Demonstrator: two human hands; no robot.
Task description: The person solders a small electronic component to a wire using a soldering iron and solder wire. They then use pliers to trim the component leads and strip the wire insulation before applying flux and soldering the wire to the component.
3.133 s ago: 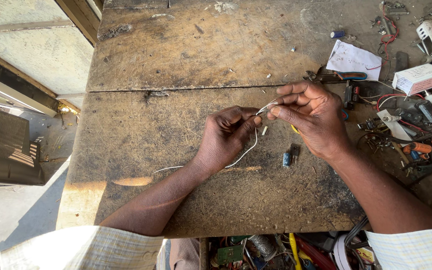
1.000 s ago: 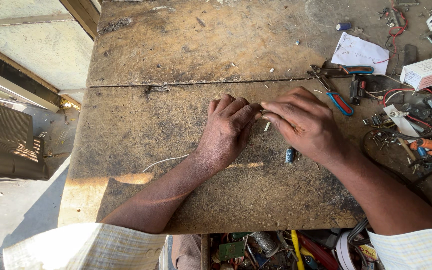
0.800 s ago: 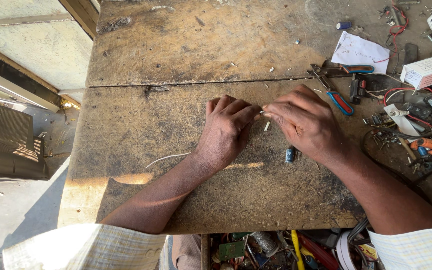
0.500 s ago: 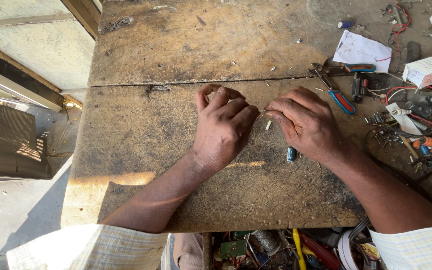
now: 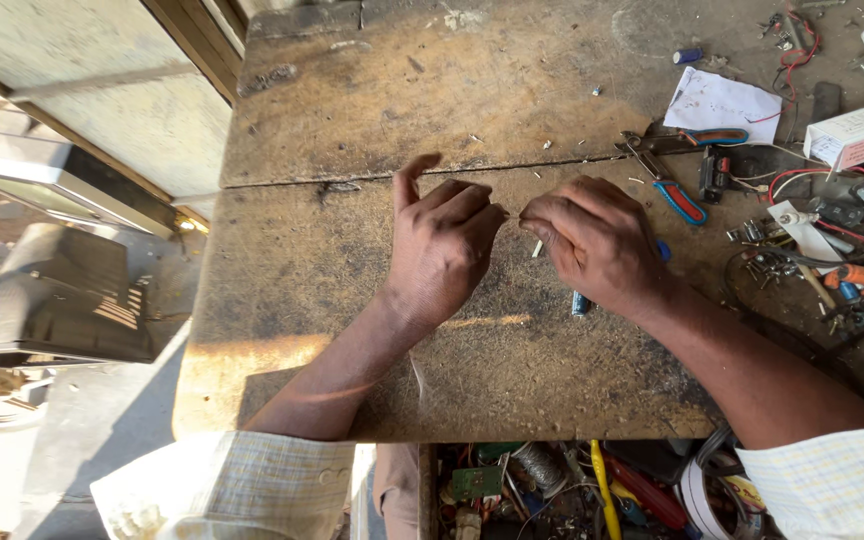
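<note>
Worn wooden bench: both hands work at its centre. Left hand: palm down, fingers curled, thumb raised; fingertips pinch one end of a thin white wire. Right hand: fingers curled, tips pinching the wire's other end; the two hands nearly touch. A small blue cylinder lies on the bench just below the right hand. Blue-handled pliers lie further right, near a white paper sheet and a white box.
</note>
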